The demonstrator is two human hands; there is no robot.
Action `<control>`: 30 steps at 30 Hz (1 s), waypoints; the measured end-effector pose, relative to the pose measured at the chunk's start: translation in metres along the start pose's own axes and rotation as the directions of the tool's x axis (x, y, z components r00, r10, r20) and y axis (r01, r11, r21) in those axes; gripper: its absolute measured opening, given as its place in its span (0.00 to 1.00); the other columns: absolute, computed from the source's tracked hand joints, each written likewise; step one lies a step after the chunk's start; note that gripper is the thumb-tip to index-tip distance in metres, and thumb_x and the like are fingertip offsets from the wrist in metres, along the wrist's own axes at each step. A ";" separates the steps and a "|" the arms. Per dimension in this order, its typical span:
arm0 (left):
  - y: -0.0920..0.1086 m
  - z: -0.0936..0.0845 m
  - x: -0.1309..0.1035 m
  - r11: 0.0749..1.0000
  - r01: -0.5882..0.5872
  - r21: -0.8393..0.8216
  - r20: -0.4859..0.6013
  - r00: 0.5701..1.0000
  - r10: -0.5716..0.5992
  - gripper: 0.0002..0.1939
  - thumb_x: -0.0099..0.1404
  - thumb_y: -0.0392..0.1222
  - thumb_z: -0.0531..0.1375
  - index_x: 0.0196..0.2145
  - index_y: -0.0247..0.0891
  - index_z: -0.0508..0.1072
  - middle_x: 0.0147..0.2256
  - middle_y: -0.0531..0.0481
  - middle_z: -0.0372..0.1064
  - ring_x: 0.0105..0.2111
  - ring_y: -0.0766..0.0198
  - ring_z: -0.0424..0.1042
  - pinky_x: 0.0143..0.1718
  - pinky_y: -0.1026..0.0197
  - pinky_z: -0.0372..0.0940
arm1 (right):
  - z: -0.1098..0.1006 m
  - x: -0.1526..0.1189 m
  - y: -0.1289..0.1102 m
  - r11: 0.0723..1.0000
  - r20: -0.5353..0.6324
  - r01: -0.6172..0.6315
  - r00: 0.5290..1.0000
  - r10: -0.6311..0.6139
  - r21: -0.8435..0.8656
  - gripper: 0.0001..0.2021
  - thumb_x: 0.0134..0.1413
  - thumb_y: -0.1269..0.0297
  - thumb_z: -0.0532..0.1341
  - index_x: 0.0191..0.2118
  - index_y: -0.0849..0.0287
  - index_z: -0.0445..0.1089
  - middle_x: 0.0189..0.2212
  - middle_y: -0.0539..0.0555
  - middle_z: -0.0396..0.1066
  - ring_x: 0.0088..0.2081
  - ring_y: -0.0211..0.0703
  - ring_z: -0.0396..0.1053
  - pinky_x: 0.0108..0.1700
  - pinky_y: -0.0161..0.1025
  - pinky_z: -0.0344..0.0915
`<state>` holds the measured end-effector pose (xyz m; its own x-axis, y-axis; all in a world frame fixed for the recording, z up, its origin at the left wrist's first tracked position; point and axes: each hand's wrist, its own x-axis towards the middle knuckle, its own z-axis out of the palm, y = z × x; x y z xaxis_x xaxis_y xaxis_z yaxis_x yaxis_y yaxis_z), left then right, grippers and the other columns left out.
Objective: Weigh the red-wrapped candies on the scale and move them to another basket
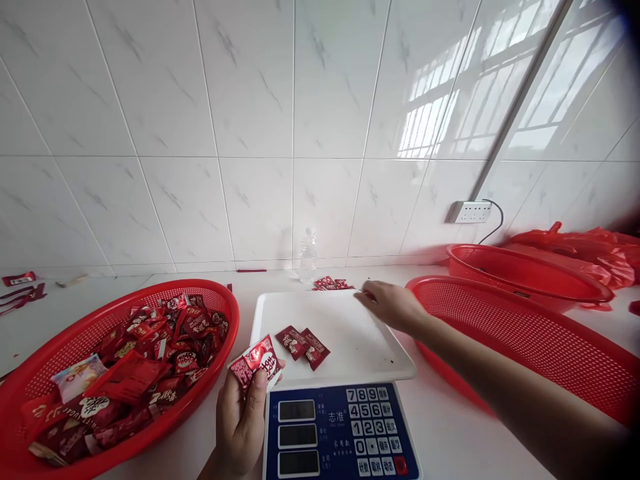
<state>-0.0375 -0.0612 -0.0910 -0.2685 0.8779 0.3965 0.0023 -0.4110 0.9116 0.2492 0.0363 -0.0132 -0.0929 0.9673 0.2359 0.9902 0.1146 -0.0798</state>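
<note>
My left hand is closed on a red candy packet, thumb on its front, above the near left corner of the scale's white tray. A pale edge, perhaps of another packet, shows beneath it. Two dark red packets lie overlapping on the tray. Over the tray's far right corner reaches my right hand, its fingers bent and a little apart, with nothing visible in them. Several more red packets lie behind the tray, just left of that hand. The scale's blue panel faces me.
At left, a red basket holds many mixed packets. Two more red baskets, one nearer and one farther, stand at right beside red plastic bags. A clear bottle stands by the tiled wall, below a power strip.
</note>
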 end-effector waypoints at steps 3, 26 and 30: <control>-0.003 -0.004 -0.001 0.999 0.011 -0.038 0.061 0.998 -0.009 0.19 0.65 0.55 0.59 0.39 0.35 0.77 0.35 0.44 0.78 0.35 0.55 0.77 0.38 0.58 0.74 | -0.021 -0.020 0.047 0.987 -0.051 -0.146 0.988 0.143 -0.071 0.20 0.63 0.51 0.46 0.29 0.55 0.67 0.27 0.56 0.72 0.25 0.46 0.67 0.23 0.40 0.59; 0.004 0.005 -0.002 0.997 -0.047 -0.065 -0.015 0.999 0.046 0.19 0.66 0.55 0.58 0.38 0.35 0.75 0.33 0.44 0.77 0.32 0.58 0.76 0.36 0.59 0.72 | 0.045 -0.012 -0.120 0.781 0.076 0.600 0.783 -0.618 0.171 0.15 0.64 0.59 0.51 0.49 0.55 0.71 0.51 0.60 0.70 0.48 0.52 0.67 0.47 0.48 0.65; 0.012 0.009 -0.006 0.995 -0.080 -0.065 0.025 0.996 0.081 0.20 0.67 0.56 0.56 0.39 0.34 0.75 0.34 0.43 0.76 0.33 0.58 0.76 0.34 0.60 0.72 | 0.041 -0.010 -0.099 0.834 0.030 0.540 0.837 -0.546 0.116 0.16 0.64 0.58 0.49 0.39 0.54 0.73 0.39 0.57 0.74 0.38 0.48 0.71 0.38 0.43 0.66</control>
<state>-0.0277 -0.0694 -0.0810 -0.2436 0.8474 0.4718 -0.0385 -0.4946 0.8683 0.1474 0.0249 -0.0471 -0.6215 0.7541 0.2122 0.7635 0.6438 -0.0517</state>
